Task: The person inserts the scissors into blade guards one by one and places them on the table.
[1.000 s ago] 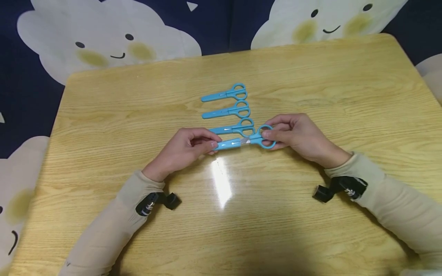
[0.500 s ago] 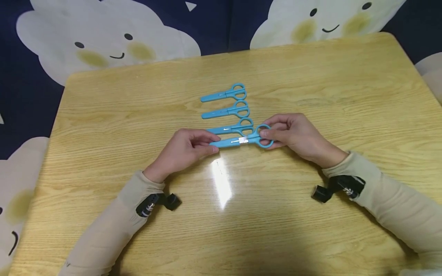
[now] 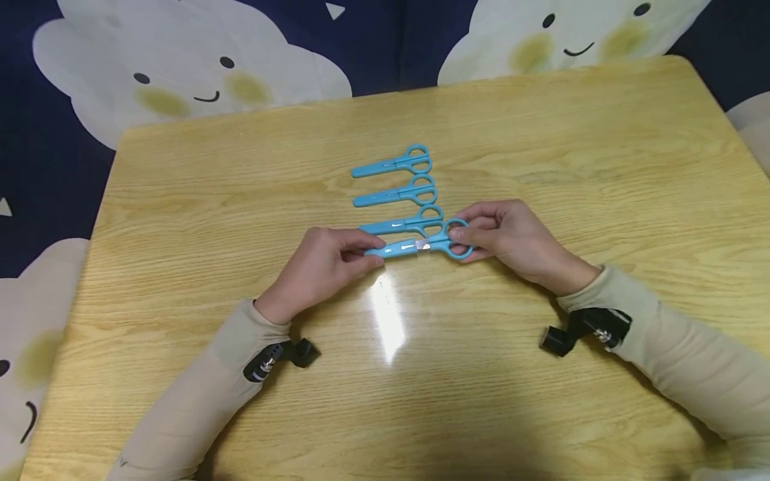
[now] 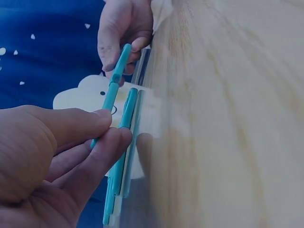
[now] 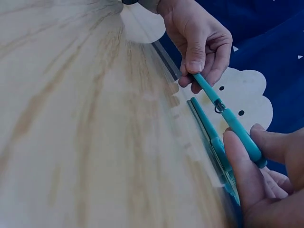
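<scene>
A pair of light blue scissors [image 3: 440, 244] lies between my two hands, its blades partly inside a blue blade cover [image 3: 398, 249]. A short strip of bare metal blade [image 3: 424, 245] shows between cover and handles. My left hand [image 3: 319, 264] pinches the cover's closed end between thumb and fingers. With thumb and fingertips, my right hand [image 3: 514, 242] grips the finger loops. Both wrist views show the scissors held raised above the tabletop, with the right thumb [image 5: 273, 142] pressing on the handle side.
Three more blue scissors in covers lie in a column beyond my hands: the nearest pair [image 3: 400, 226], a middle pair [image 3: 391, 196] and the farthest pair [image 3: 385, 166]. The wooden table [image 3: 385, 414] ends at a cloud-patterned cloth [image 3: 391, 47].
My right hand has shifted slightly left with the handles. The bare strip of blade is a little shorter than a second ago, and my left thumb has slid toward the cover's near edge.
</scene>
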`<state>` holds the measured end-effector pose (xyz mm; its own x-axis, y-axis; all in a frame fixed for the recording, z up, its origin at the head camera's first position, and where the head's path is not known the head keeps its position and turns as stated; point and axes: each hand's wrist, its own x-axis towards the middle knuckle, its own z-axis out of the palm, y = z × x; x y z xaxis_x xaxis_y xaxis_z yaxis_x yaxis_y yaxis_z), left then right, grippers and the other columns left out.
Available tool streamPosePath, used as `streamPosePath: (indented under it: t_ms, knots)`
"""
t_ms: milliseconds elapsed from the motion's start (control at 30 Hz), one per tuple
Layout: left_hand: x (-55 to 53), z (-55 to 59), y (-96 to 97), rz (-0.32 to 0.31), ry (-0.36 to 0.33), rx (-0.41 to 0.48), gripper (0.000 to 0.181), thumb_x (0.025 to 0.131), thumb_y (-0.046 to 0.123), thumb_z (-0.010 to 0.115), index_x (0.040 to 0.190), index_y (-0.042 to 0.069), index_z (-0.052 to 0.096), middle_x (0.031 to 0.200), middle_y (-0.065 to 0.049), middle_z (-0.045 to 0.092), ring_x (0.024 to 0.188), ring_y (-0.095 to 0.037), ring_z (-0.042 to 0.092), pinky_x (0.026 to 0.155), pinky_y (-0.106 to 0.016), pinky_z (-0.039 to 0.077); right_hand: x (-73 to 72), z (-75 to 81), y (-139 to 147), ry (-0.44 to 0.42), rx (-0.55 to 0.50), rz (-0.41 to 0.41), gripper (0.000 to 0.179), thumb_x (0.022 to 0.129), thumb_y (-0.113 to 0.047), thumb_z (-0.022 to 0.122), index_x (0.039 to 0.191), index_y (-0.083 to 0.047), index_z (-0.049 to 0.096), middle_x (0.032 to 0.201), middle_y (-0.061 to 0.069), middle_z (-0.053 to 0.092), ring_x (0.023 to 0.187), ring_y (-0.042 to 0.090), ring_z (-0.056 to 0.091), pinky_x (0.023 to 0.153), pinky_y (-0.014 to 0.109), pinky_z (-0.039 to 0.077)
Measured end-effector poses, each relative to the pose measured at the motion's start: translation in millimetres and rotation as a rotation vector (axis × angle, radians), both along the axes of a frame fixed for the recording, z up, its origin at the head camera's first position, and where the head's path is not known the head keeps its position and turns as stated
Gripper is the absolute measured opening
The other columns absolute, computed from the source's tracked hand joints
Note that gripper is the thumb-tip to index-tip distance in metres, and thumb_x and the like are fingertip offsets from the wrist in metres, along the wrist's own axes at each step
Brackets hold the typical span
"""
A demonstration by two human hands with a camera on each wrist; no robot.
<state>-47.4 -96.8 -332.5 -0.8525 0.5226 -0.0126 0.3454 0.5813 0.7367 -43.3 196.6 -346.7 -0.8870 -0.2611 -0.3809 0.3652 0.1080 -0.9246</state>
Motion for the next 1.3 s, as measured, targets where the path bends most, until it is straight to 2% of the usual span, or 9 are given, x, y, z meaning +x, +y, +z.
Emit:
streamPosePath:
  t_ms: [267, 433, 733, 933, 1133, 1300]
  knots:
    - [2.5, -0.4, 1.0, -0.038, 0.070, -0.005, 0.019, 0.086, 0.023, 0.075, 0.104, 0.015, 0.077, 0.094, 0.000, 0.078, 0.077, -0.004, 0.069, 0.071, -0.021, 0.056, 4.3, 0.8, -4.5, -0.004, 0.030, -0.006, 0.036, 0.089, -0.012, 0.070, 0.118, 0.005, 0.058, 0.086, 0.000, 0.077, 0.081, 0.014, 0.074, 0.074, 0.033, 0.060]
    - [3.6, 3.1, 1.2, -0.046, 0.097, -0.017, 0.019, 0.087, 0.023, 0.074, 0.105, 0.016, 0.077, 0.094, 0.000, 0.078, 0.079, -0.004, 0.069, 0.071, -0.023, 0.056, 4.4, 3.9, -8.0, 0.009, 0.050, -0.005, 0.037, 0.089, -0.015, 0.071, 0.117, 0.005, 0.059, 0.087, 0.002, 0.077, 0.082, 0.015, 0.074, 0.075, 0.034, 0.060]
    - [5.9, 3.4, 4.5, -0.050, 0.103, -0.030, 0.019, 0.088, 0.021, 0.073, 0.105, 0.014, 0.077, 0.099, -0.002, 0.078, 0.081, -0.004, 0.069, 0.071, -0.023, 0.054, 7.2, 3.4, -14.5, 0.037, 0.083, -0.003, 0.033, 0.090, -0.014, 0.070, 0.115, 0.004, 0.060, 0.083, 0.001, 0.076, 0.079, 0.014, 0.074, 0.073, 0.034, 0.061]
    - [7.2, 3.3, 6.0, -0.078, 0.113, -0.039, 0.020, 0.089, 0.022, 0.072, 0.107, 0.014, 0.076, 0.101, -0.002, 0.077, 0.079, -0.004, 0.066, 0.071, -0.023, 0.053, 8.8, 1.4, -18.6, 0.040, 0.096, 0.007, 0.036, 0.088, -0.017, 0.073, 0.116, 0.002, 0.061, 0.086, 0.004, 0.076, 0.080, 0.016, 0.074, 0.073, 0.034, 0.061]
    - [7.8, 4.2, 6.4, -0.120, 0.133, -0.065, 0.020, 0.087, 0.023, 0.074, 0.106, 0.015, 0.075, 0.098, 0.001, 0.076, 0.077, -0.005, 0.066, 0.071, -0.025, 0.056, 10.1, 2.3, -17.9, 0.032, 0.079, 0.047, 0.041, 0.086, -0.020, 0.075, 0.117, 0.001, 0.059, 0.088, 0.006, 0.076, 0.083, 0.017, 0.074, 0.076, 0.035, 0.060]
    - [7.2, 5.8, 4.5, -0.126, 0.179, -0.071, 0.022, 0.085, 0.027, 0.075, 0.105, 0.017, 0.075, 0.094, 0.004, 0.073, 0.076, -0.004, 0.062, 0.069, -0.022, 0.053, 11.3, 8.4, -15.6, 0.088, 0.161, 0.112, 0.047, 0.084, -0.027, 0.077, 0.120, -0.003, 0.059, 0.094, 0.007, 0.074, 0.081, 0.015, 0.074, 0.074, 0.034, 0.060]
